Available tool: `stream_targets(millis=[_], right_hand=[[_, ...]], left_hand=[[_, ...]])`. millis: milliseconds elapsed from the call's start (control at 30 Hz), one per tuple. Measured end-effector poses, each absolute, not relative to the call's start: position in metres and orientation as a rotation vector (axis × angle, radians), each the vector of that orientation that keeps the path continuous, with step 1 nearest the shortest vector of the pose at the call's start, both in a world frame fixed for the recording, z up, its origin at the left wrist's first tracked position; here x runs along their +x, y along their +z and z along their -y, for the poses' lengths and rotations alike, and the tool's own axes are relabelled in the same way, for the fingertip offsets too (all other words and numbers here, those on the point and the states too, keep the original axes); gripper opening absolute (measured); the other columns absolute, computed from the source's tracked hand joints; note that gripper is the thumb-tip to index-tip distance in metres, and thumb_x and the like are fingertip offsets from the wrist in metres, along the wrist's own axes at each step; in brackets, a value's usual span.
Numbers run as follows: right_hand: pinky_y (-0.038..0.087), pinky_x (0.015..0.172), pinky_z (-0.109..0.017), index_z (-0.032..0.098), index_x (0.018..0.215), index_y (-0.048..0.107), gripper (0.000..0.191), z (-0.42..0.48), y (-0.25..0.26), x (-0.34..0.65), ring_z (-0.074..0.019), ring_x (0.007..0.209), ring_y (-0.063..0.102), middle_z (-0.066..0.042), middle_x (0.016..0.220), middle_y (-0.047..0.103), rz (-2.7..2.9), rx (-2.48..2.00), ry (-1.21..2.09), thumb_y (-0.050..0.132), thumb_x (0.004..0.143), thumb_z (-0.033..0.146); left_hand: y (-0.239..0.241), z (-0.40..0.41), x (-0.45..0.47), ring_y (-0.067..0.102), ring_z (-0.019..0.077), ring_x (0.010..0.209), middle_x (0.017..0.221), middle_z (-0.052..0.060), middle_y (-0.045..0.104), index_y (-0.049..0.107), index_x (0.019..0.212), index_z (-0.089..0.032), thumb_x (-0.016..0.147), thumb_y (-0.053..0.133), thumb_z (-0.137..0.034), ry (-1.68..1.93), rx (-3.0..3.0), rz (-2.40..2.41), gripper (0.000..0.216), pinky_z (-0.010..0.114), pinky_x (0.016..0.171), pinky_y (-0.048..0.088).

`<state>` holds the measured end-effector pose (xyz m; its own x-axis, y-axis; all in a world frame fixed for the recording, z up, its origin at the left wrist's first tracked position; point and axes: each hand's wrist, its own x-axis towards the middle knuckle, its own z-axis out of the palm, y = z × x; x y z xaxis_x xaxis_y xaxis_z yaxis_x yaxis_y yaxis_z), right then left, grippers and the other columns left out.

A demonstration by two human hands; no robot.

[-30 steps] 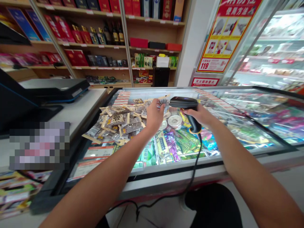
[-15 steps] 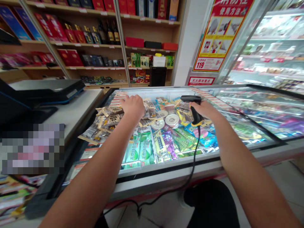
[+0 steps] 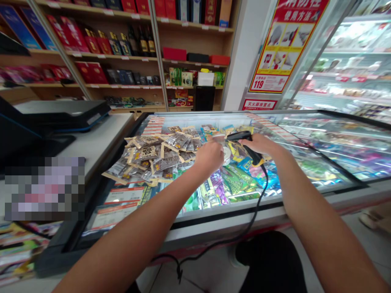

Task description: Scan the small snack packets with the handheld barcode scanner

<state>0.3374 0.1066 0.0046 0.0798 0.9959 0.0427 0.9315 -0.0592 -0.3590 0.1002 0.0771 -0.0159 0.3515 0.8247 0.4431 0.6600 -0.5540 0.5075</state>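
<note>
My right hand (image 3: 259, 145) grips a black barcode scanner (image 3: 240, 136) by its handle, and the scanner head points left, low over the glass lid of a chest freezer (image 3: 214, 209). My left hand (image 3: 210, 157) hovers just left of the scanner head with its fingers curled. Whether it holds a packet is hidden by the hand itself. A pile of small clear snack packets (image 3: 152, 156) with tan edges lies on the glass to the left of that hand. The scanner's black cable (image 3: 256, 203) hangs down over the freezer's front edge.
A black cash register (image 3: 61, 116) sits on the white counter (image 3: 100, 142) to the left. Ice-cream packs (image 3: 232, 183) show under the glass. Wooden shelves of boxed goods and bottles (image 3: 128, 44) stand behind, a red poster (image 3: 284, 40) and a refrigerated cabinet (image 3: 351, 61) to the right.
My left hand held a packet up at the scanner, laid it on the pile, then moved right again beside the scanner. The scanner has dropped lower toward the glass.
</note>
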Motion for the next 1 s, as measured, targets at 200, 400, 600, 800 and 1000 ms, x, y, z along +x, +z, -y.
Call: stream_targets(millis=[200, 400, 600, 800, 1000], right_hand=[[0.045, 0.059, -0.034, 0.019, 0.082, 0.068, 0.041, -0.100, 0.007, 0.331, -0.0265, 0.066, 0.063, -0.011, 0.073, 0.070, 1.889, -1.886, 0.261, 0.060, 0.086, 0.059], [0.044, 0.057, -0.030, 0.019, 0.093, 0.069, 0.037, -0.089, 0.009, 0.307, -0.0200, 0.063, 0.057, -0.003, 0.070, 0.065, 1.765, -1.489, 0.610, 0.065, 0.082, 0.054], [0.053, 0.074, -0.034, 0.019, 0.102, 0.069, 0.041, -0.074, 0.006, 0.275, -0.0221, 0.081, 0.065, -0.004, 0.087, 0.071, 1.768, -1.038, 1.033, 0.074, 0.073, 0.049], [0.048, 0.050, -0.029, 0.021, 0.102, 0.063, 0.034, -0.062, 0.018, 0.275, -0.0158, 0.052, 0.061, -0.004, 0.083, 0.070, 1.693, -0.931, 1.294, 0.067, 0.081, 0.047], [0.039, 0.044, -0.028, 0.021, 0.072, 0.058, 0.024, -0.062, 0.030, 0.293, -0.0129, 0.041, 0.051, -0.001, 0.057, 0.060, 1.911, -1.132, 1.048, 0.066, 0.081, 0.041]], left_hand=[[-0.027, -0.085, 0.113, 0.067, 0.0265, 0.086, 0.075, 0.009, 0.071, 0.068, 0.064, -0.020, 0.075, 0.059, -0.008, 0.986, 1.563, -1.079, 0.019, 0.046, 0.095, 0.051], [-0.030, -0.095, 0.118, 0.072, 0.0221, 0.085, 0.104, 0.015, 0.072, 0.061, 0.095, -0.021, 0.094, 0.049, -0.038, 0.990, 1.175, -0.992, 0.021, 0.038, 0.083, 0.057], [-0.021, -0.101, 0.109, 0.070, 0.0180, 0.095, 0.098, 0.010, 0.071, 0.056, 0.088, -0.020, 0.098, 0.041, -0.033, 1.202, 0.883, -0.696, 0.023, 0.033, 0.094, 0.053], [-0.008, -0.108, 0.095, 0.072, 0.0157, 0.091, 0.097, 0.005, 0.071, 0.052, 0.090, -0.020, 0.096, 0.042, -0.017, 1.410, 0.767, -0.660, 0.013, 0.037, 0.089, 0.058], [-0.009, -0.113, 0.087, 0.072, 0.0165, 0.098, 0.097, 0.004, 0.074, 0.054, 0.093, -0.022, 0.094, 0.046, -0.014, 1.318, 0.807, -0.706, 0.011, 0.041, 0.094, 0.057]])
